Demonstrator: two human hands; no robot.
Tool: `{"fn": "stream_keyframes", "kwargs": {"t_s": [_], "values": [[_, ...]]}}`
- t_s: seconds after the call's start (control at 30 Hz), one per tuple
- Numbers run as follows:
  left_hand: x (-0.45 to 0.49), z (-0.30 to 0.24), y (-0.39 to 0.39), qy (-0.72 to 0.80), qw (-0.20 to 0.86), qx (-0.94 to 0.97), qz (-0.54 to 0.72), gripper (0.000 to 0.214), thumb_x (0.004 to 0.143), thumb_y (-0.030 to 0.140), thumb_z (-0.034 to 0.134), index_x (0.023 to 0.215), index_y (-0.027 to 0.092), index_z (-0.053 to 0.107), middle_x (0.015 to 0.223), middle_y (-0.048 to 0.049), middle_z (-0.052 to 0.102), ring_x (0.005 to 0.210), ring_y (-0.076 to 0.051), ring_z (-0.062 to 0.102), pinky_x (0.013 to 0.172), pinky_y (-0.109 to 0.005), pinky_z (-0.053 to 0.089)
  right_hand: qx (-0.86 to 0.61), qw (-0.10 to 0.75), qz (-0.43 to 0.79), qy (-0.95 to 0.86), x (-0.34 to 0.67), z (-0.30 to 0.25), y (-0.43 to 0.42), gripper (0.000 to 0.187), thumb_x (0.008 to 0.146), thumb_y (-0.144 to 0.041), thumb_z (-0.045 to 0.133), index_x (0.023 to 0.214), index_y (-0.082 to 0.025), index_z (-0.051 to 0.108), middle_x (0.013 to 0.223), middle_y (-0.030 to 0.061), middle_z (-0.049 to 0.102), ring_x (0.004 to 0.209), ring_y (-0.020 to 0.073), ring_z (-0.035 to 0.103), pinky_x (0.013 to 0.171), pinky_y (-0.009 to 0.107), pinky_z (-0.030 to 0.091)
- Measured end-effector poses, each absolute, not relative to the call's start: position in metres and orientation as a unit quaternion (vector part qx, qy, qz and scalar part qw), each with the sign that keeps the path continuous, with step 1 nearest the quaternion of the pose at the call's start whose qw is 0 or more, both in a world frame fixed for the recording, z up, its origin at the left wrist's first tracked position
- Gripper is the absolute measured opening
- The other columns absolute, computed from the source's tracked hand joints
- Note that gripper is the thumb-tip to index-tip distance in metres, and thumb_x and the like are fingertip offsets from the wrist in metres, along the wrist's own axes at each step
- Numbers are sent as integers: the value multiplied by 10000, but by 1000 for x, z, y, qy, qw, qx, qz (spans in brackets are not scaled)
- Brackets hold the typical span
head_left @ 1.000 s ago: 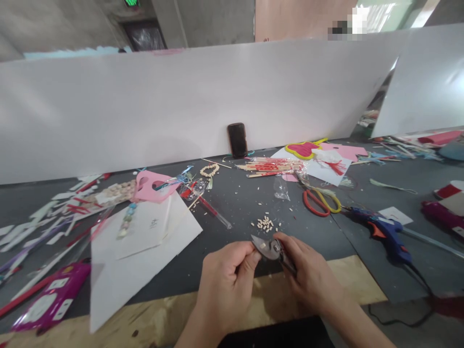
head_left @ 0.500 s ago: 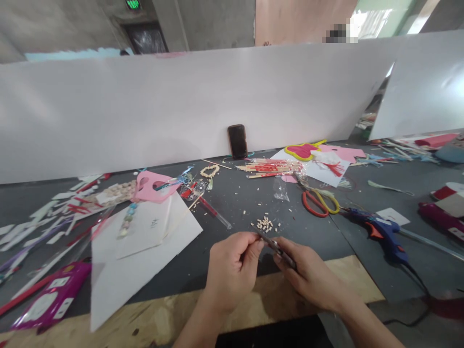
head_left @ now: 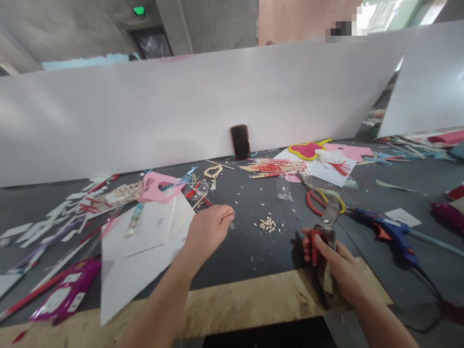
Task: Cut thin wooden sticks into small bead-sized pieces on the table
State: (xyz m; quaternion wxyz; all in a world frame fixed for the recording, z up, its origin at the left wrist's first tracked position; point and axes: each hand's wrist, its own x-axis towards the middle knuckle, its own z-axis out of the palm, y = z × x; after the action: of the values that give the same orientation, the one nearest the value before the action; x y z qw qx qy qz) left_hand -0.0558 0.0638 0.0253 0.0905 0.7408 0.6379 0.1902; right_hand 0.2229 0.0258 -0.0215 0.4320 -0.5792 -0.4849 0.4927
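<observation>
My left hand (head_left: 207, 227) is stretched forward over the dark mat, its fingers pinched on a short piece of thin wooden stick (head_left: 227, 214). My right hand (head_left: 335, 266) grips red-handled metal shears (head_left: 327, 223) near the front right, blades pointing away from me. Between the hands lies a small pile of cut wooden bits (head_left: 268, 224). A bundle of red-and-wood sticks in clear wrap (head_left: 273, 167) lies farther back.
White paper sheets (head_left: 145, 251) and a pink cutout (head_left: 157, 186) lie to the left. Red and yellow scissors (head_left: 319, 199) and a blue glue gun (head_left: 386, 231) are on the right. A dark phone (head_left: 240, 141) leans on the white partition (head_left: 181, 111). A plywood edge (head_left: 235, 304) runs along the front.
My hands have parted: the left moved forward and left with the stick piece, and the right drew the shears off to the right and turned them upright.
</observation>
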Motion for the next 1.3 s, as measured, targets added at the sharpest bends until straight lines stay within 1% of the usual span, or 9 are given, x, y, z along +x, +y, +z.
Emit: {"fn": "stream_keyframes", "kwargs": {"t_s": [0.07,0.13,0.37,0.53,0.7,0.8,1.07,1.2,1.3], "values": [[-55,25,90,641,79,756,111,232,883,227,472,948,256,693,1012,-8,728,935,-200,646,760,-272,439,-574,463,497,-457,225,-33,25,321,837,-531,502,984,-281,638,870,32,685,705,195,653,640,301,544],[-51,20,115,640,75,761,81,222,872,229,490,945,254,699,1004,-23,730,958,-217,640,761,-276,435,-574,477,500,-439,225,-41,25,322,830,-521,532,1014,-270,617,884,28,679,732,188,652,657,291,538],[-47,-11,159,640,69,765,2,149,822,209,550,827,209,699,904,-81,726,871,-245,657,695,-281,428,-564,481,516,-428,222,-41,22,387,817,-526,567,1037,-209,600,819,38,651,657,162,610,632,281,525],[-39,-18,157,630,79,772,-6,207,866,206,480,864,179,685,946,-117,706,891,-242,649,705,-280,424,-562,484,522,-421,218,-37,21,444,778,-542,614,1035,-180,615,789,43,641,649,160,600,580,265,510],[-9,-15,142,550,159,820,5,154,824,268,538,832,247,691,894,-5,724,843,-183,650,658,-229,417,-567,491,509,-422,216,-35,21,478,722,-579,653,991,-184,648,765,36,644,613,149,595,544,246,502],[3,-12,136,516,191,835,9,128,791,274,572,820,248,694,840,19,724,785,-157,648,625,-214,410,-557,499,510,-424,216,-37,21,469,717,-577,659,985,-192,653,765,30,641,602,143,591,535,240,498],[13,-16,163,575,130,808,16,217,891,194,453,970,222,654,1049,-62,692,958,-213,627,764,-294,450,-559,497,515,-419,216,-36,20,485,717,-570,660,998,-176,650,757,45,642,607,156,588,533,256,498],[25,-22,168,588,105,802,-1,217,927,285,480,1018,150,623,1024,-88,666,923,-210,626,799,-380,481,-566,499,500,-425,214,-33,21,464,712,-571,663,971,-187,657,764,38,644,595,146,582,535,247,495],[32,-21,163,564,109,818,-11,211,911,300,505,950,151,649,984,-76,677,906,-204,632,782,-364,487,-564,495,502,-430,215,-34,22,461,718,-574,655,977,-193,653,763,34,642,599,141,582,536,238,491]]}}
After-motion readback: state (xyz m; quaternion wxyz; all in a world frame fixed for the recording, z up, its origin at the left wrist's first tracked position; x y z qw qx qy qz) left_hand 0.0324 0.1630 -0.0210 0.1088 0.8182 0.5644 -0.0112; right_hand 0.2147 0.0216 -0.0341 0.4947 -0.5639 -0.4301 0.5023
